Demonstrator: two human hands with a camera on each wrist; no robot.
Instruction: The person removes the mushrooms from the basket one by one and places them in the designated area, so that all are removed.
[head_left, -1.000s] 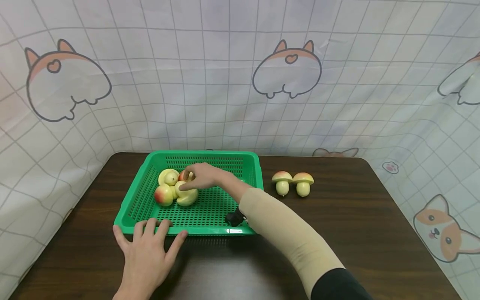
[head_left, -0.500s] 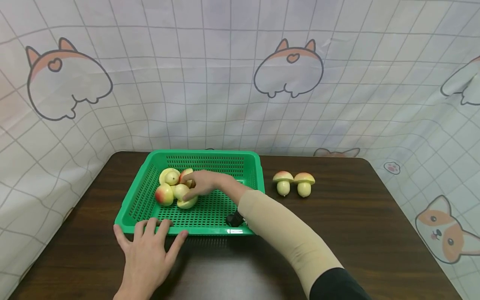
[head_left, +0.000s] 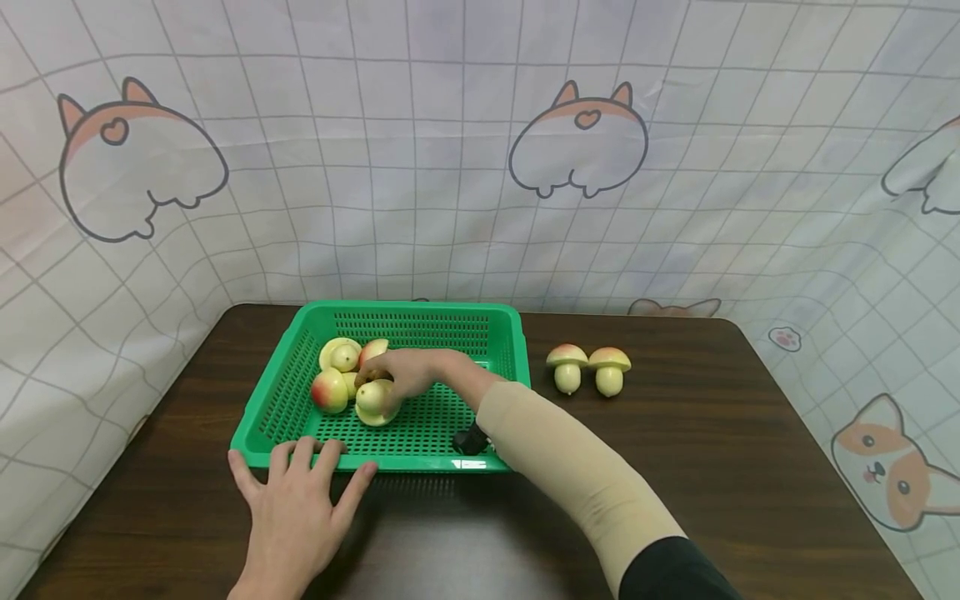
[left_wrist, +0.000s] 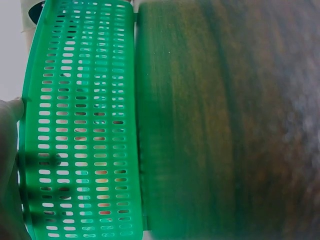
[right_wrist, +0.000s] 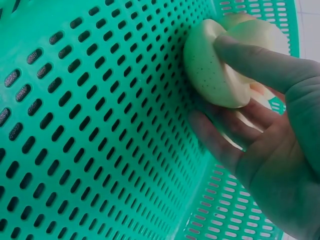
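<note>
A green perforated basket (head_left: 442, 463) sits on the table. My left hand (head_left: 292, 508) holds its front rim, fingers hooked over and thumb spread to the side. In the left wrist view dark finger shapes show through the slots of the basket wall (left_wrist: 82, 120). Inside the basket my right hand (head_left: 412, 372) grips a pale yellow-green toy mushroom (head_left: 372, 403). In the right wrist view the thumb lies across this mushroom (right_wrist: 207, 67), with the other fingers curled beneath. More toy mushrooms, one with a red-tinged cap (head_left: 327, 390), lie against it at the basket's left side.
Two more toy mushrooms, a left one (head_left: 567, 379) and a right one (head_left: 609, 382), stand side by side right of the basket on the dark wood table (head_left: 720, 467). A small black device (head_left: 470, 440) hangs beneath my right wrist. Patterned cloth (head_left: 420, 167) stands behind.
My right hand has lowered onto the nearest mushroom in the basket and closed round it, shifting and tilting it slightly toward the front. My left hand stays on the rim.
</note>
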